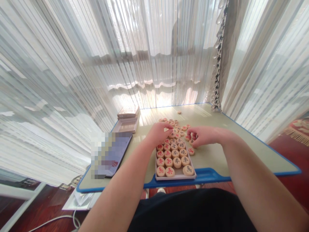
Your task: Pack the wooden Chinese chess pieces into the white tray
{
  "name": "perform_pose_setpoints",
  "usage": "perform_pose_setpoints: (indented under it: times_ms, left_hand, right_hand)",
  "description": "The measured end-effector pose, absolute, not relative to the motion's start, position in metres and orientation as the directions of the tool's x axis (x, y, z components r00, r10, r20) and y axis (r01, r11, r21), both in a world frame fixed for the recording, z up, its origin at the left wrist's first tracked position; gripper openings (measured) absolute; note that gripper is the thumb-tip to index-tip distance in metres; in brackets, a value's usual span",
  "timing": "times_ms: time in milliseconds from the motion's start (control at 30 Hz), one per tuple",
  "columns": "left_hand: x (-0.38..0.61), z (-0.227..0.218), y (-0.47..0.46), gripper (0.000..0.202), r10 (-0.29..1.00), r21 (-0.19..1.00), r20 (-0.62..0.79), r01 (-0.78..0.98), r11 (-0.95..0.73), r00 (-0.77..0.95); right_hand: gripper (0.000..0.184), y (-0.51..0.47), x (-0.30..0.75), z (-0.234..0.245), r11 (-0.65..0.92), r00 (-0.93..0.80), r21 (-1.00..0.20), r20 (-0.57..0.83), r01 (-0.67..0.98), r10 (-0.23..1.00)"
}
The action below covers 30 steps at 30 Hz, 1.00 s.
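In front of me a shallow white box [178,177] holds rows of round wooden Chinese chess pieces with red and black characters. Its nearest row has a gap beside a black horse piece [189,170]. My left hand [158,133] is over the box's far end, thumb and fingers closed at a chess piece [172,135] in the cluster there. To the right of the box, my right hand [200,135] pinches a black-lettered chess piece [191,141] at the table. A red-lettered piece [191,151] lies just below those fingers.
Loose pieces [172,122] spread beyond the box, with one lone piece [179,112] farther back. At left lie a tablet [120,154], an open box [125,125] and a stack of boxes [128,111]. The pale table [217,154] has a blue edge; curtains hang behind.
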<state>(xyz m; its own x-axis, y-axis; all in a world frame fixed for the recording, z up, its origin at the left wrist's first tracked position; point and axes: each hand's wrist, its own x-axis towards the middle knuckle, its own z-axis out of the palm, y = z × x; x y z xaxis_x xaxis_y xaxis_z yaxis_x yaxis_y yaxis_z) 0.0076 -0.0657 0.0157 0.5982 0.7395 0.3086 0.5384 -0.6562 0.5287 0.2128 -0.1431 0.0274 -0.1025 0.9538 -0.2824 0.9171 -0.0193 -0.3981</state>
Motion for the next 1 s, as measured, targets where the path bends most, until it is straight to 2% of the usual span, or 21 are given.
perform_pose_setpoints:
  times_ms: [267,433,500,633,733,800,900,1000]
  left_hand:
    - [0.005,0.017,-0.062,0.021,0.730,0.519,0.394,0.520,-0.678,0.559]
    - [0.003,0.016,-0.059,0.022,0.694,0.438,0.467,0.539,-0.720,0.548]
    - [0.002,0.016,-0.059,0.023,0.673,0.381,0.486,0.558,-0.737,0.557]
    - [-0.002,0.018,-0.062,0.023,0.649,0.326,0.514,0.572,-0.753,0.561]
    - [-0.008,0.023,-0.068,0.024,0.675,0.389,0.532,0.560,-0.732,0.512]
    - [-0.014,0.025,-0.076,0.024,0.707,0.476,0.517,0.525,-0.706,0.483]
    - [-0.026,0.024,-0.099,0.022,0.722,0.586,0.509,0.426,-0.689,0.468]
    - [-0.042,0.015,-0.134,0.021,0.693,0.585,0.594,0.371,-0.721,0.410]
  right_hand:
    - [0.025,-0.147,0.211,0.031,-0.013,-0.097,-0.417,-0.242,0.909,0.966]
    - [0.023,-0.154,0.213,0.038,0.043,-0.209,-0.572,-0.228,0.819,0.951]
    - [0.023,-0.159,0.212,0.042,0.052,-0.212,-0.634,-0.179,0.772,0.961]
    - [0.025,-0.184,0.194,0.042,0.141,-0.187,-0.695,0.010,0.705,0.982]
    - [0.024,-0.212,0.167,0.029,0.286,-0.225,-0.723,0.183,0.629,0.957]
    - [0.019,-0.229,0.148,0.014,0.356,-0.202,-0.696,0.297,0.624,0.933]
    - [0.018,-0.243,0.129,-0.010,0.448,-0.009,-0.604,0.590,0.659,0.807]
    - [0.016,-0.245,0.124,-0.023,0.442,0.090,-0.518,0.717,0.732,0.691]
